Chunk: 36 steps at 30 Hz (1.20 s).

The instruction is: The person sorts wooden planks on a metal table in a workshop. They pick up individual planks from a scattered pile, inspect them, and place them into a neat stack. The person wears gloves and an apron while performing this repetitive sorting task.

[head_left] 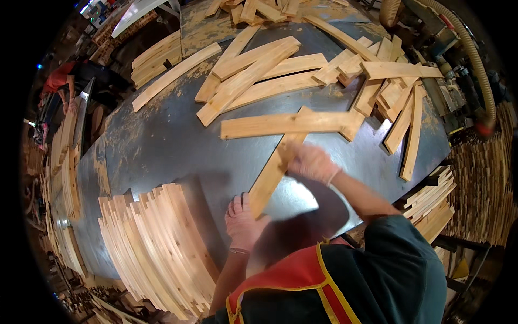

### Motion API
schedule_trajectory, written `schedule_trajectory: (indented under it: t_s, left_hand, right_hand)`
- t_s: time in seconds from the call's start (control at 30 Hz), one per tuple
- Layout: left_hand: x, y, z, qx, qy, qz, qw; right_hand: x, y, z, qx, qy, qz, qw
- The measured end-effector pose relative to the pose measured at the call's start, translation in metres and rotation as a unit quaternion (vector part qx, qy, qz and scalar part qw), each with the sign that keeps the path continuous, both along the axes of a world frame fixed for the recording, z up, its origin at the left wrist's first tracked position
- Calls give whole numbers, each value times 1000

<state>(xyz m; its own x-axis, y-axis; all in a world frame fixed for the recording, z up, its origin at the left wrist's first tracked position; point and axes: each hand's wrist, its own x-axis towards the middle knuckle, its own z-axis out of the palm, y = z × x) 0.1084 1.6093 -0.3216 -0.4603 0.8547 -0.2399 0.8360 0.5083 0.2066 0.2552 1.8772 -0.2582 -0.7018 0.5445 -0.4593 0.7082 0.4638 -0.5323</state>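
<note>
A wooden board (270, 175) lies slanted on the dark metal tabletop (172, 146) in front of me. My left hand (244, 224), in a pale glove, is closed on its near end, fingers along the left edge and thumb by the end. My right hand (313, 163), gloved too, is over the board's upper right side; motion smears its fingers, so their grip does not show. Another board (286, 125) lies crosswise over the far end of the slanted one. To the left of my left hand stands a tight row of curved wooden pieces (162, 243).
Loose boards (248, 81) lie scattered across the table's far side, with a jumbled heap (388, 92) at right. Stacked strips (431, 200) stand beyond the right edge. A ribbed hose (480, 65) hangs at far right. Another person (59, 81) works at far left.
</note>
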Motion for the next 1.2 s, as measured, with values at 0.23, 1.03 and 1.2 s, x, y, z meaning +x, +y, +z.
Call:
schedule_trajectory:
  t_s: [0.23, 1.03, 1.2]
  left_hand:
    - [-11, 13, -17, -68, -9, 3, 998]
    - [-4, -210, 37, -9, 139, 187, 972]
    - [-18, -252, -34, -28, 143, 237, 960]
  right_hand:
    - [-15, 119, -68, 217, -4, 129, 968]
    - [-149, -265, -115, -280, 178, 277, 902]
    - [-176, -115, -59, -38, 124, 301, 945]
